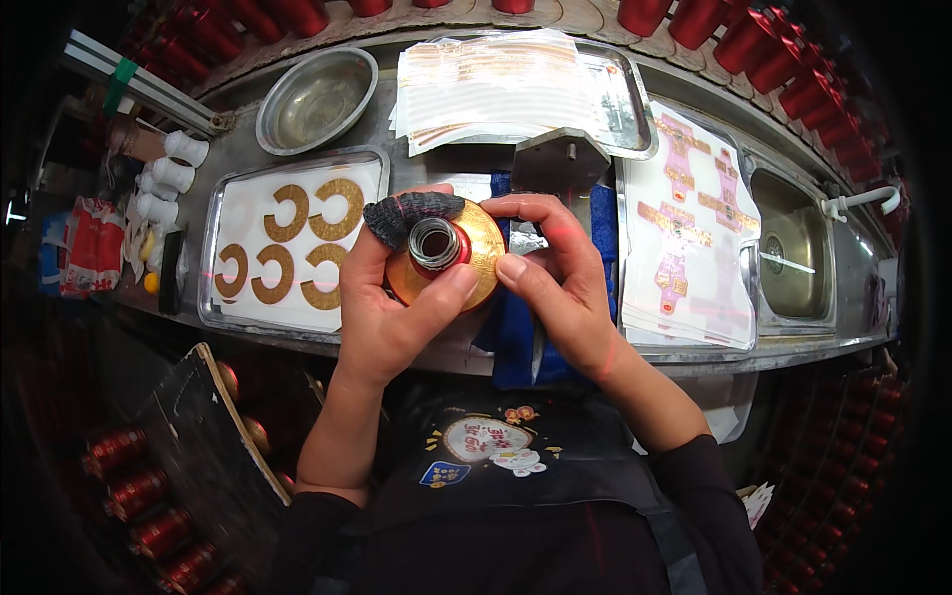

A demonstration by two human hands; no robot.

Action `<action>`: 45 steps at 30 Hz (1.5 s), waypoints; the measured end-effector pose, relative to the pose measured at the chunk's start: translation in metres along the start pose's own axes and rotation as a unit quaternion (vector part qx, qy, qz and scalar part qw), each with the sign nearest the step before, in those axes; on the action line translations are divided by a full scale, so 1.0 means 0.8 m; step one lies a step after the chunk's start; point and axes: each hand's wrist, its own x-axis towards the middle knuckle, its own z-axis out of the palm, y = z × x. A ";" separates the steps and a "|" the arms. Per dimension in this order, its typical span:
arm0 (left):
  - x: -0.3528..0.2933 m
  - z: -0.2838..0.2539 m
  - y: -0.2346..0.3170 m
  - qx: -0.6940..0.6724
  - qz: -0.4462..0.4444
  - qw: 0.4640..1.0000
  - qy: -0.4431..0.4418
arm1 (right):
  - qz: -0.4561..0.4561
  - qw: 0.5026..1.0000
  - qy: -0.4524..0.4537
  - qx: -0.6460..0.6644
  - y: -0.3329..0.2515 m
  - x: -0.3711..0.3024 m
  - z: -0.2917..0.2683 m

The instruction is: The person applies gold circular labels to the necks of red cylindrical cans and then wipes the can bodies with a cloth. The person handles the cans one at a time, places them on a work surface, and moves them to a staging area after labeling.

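Largest on my feed is the steel worktable (233,149), bending across the view, with rows of red containers (749,45) along the far side. At its back I see a metal tray (620,99) bearing a thick stack of printed sheets (496,89). To the right I have a second tray (748,315) under sheets of pink-and-gold labels (674,268), with a steel sink (793,198) beyond it; to the left, a third tray (213,243) holds gold C-shaped pieces (273,216) on white backing. A round bowl (317,99) sits behind that third tray. Between the left and right trays, blue cloth (514,337) lies near a metal bracket (561,159).

In the middle I watch two hands. The left hand (377,312) is curled around a bottle (478,238), thumb laid over its gold shoulder (486,283). The right hand (577,288) has thumb and index finger moderately apart, both tips at the shoulder's rim; whether they pinch anything there I cannot tell. The bottle is held over the worktable's near part, just right of the third tray, its mouth facing my camera. A dark grey knit band (412,210) sits at the left fingers, against that gold. Smallest, I make out the silvery threaded neck (459,248), with red around its base
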 end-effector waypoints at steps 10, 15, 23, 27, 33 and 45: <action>-0.001 0.003 0.002 -0.003 -0.019 1.000 0.016 | 0.025 1.000 0.008 0.005 -0.007 0.015 0.005; -0.001 0.004 0.001 0.005 -0.007 1.000 0.022 | 0.038 0.999 -0.015 -0.036 -0.013 0.014 0.005; -0.001 0.005 0.002 -0.003 -0.008 1.000 0.012 | 0.030 0.999 -0.012 -0.014 -0.008 0.016 0.002; -0.001 0.005 0.002 -0.012 -0.012 1.000 0.016 | 0.032 0.999 -0.022 -0.026 -0.012 0.016 0.002; -0.001 0.003 0.002 -0.004 -0.011 1.000 0.010 | 0.035 0.999 -0.020 0.005 -0.014 0.021 0.002; -0.001 0.002 0.000 -0.001 -0.003 1.000 0.008 | 0.011 1.000 -0.004 -0.028 -0.008 0.024 0.009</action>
